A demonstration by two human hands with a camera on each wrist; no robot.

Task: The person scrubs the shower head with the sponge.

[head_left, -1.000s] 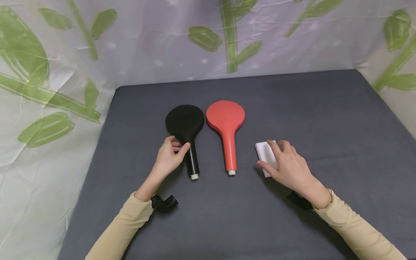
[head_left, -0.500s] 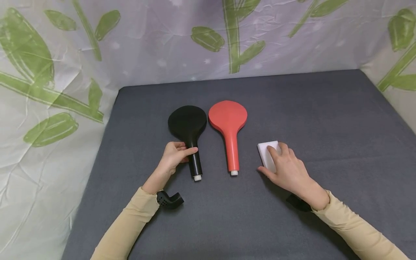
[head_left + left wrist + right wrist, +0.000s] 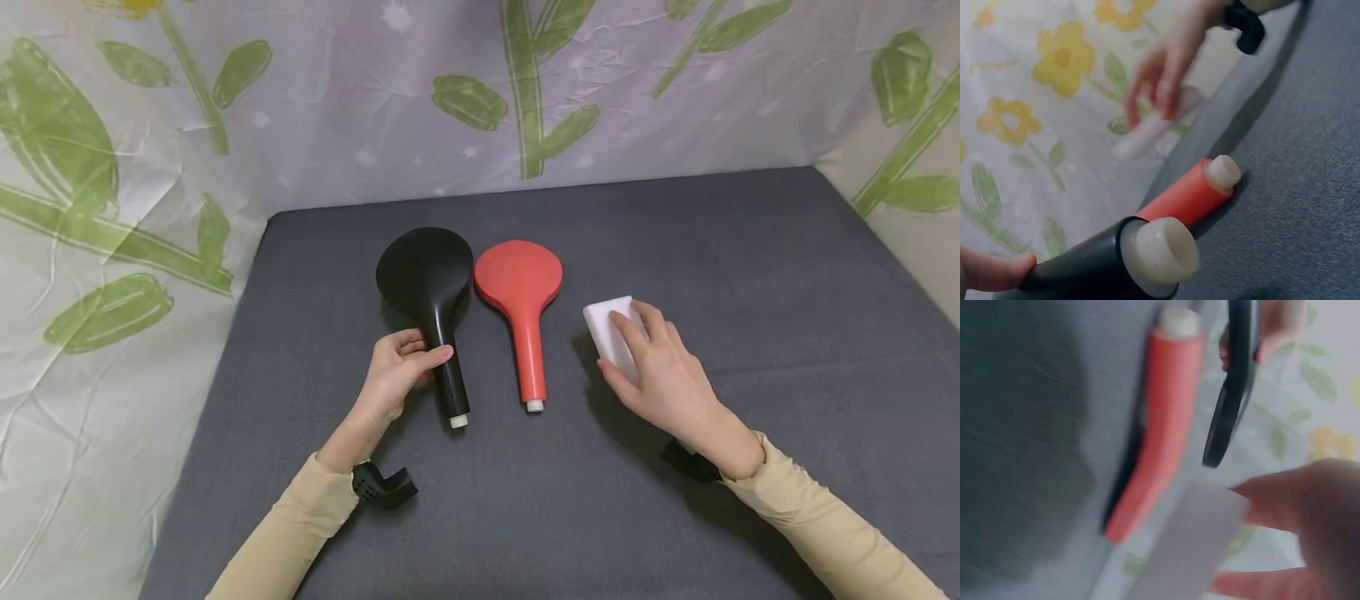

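Note:
My left hand (image 3: 401, 367) grips the handle of a black paddle (image 3: 425, 271), thumb on top and fingers beneath, its round head lifted a little off the table. A white plug (image 3: 1169, 250) caps the handle end in the left wrist view. Beside it a red paddle (image 3: 519, 275) of the same shape lies on the table, its own white plug (image 3: 535, 406) toward me. Farther right my right hand (image 3: 671, 379) holds a white rectangular block (image 3: 611, 329) by its sides between thumb and fingers, raised above the table; the palm covers part of the block.
A dark grey cloth-covered table (image 3: 525, 517) lies under everything. Behind it and along the sides hangs a pale curtain (image 3: 337, 108) with green plant prints. Each wrist carries a black camera mount, the left camera mount (image 3: 384, 486) showing below the sleeve.
The left hand has closed round the black paddle's handle and tilted its head upward. The right hand has gripped the white block and raised it off the table.

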